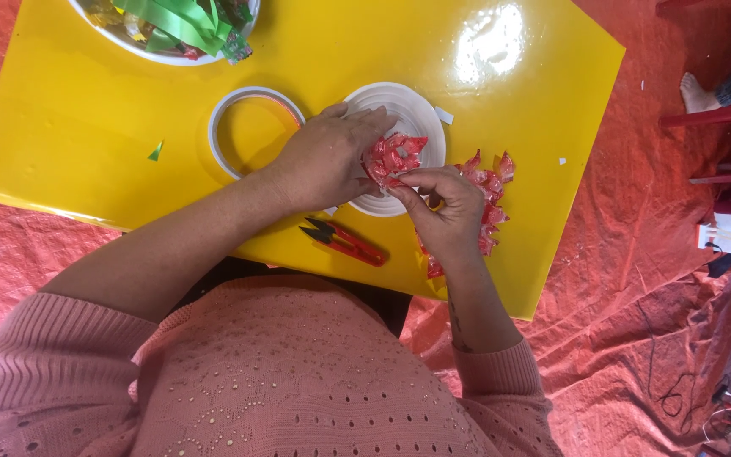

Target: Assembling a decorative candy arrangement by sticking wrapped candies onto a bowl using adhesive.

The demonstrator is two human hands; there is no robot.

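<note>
Red foil cluster [393,158] half-hidden under hands

Your table [78,127] is glossy yellow, on a red-orange tarp [619,279]. On the table: white plate [420,110], shiny red foil cluster [393,156], more red foil pieces [491,190] right of the plate, white tape ring [222,114] left, red-black snips [344,240] below. Bowl [167,57]: green ribbon. Your sweater [281,381]: pink, eyelet pattern.

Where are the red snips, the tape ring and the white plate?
red snips [344,241], head view, on the red handle.
tape ring [223,112], head view, on its white left rim.
white plate [426,118], head view, on its bare right rim.
</note>
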